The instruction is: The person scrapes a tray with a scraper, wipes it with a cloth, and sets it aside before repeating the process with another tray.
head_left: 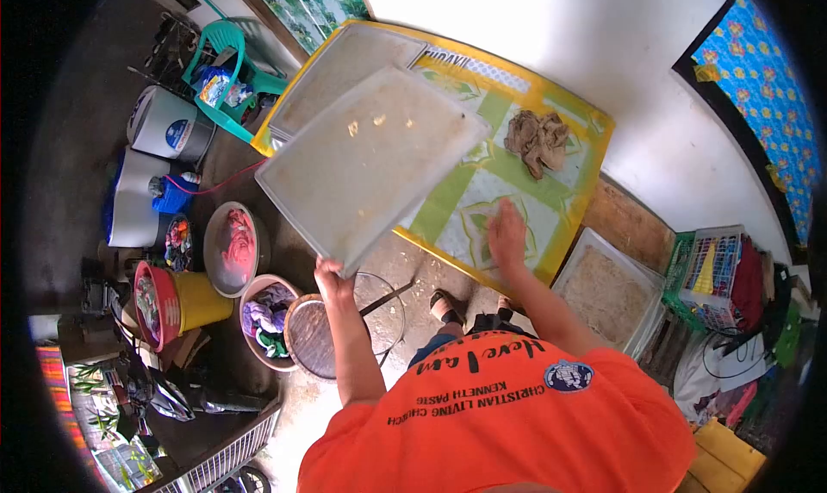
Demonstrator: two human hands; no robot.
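Note:
My left hand (333,277) grips the near corner of a large pale rectangular tray (370,161), which is tilted over the left part of the table. A few small yellowish scraps lie on its surface. Beneath its far side, another similar tray (332,71) rests on the table. My right hand (508,230) is over the green and white patterned tablecloth (469,191), fingers stretched out and holding nothing. Beyond it, a crumpled brown cloth (538,141) lies on the table.
Basins of clothes (269,321) and a round wooden stool (323,336) stand at the left. A green chair (226,79) is at the back left. More trays (607,286) and a crate (711,277) sit on the right.

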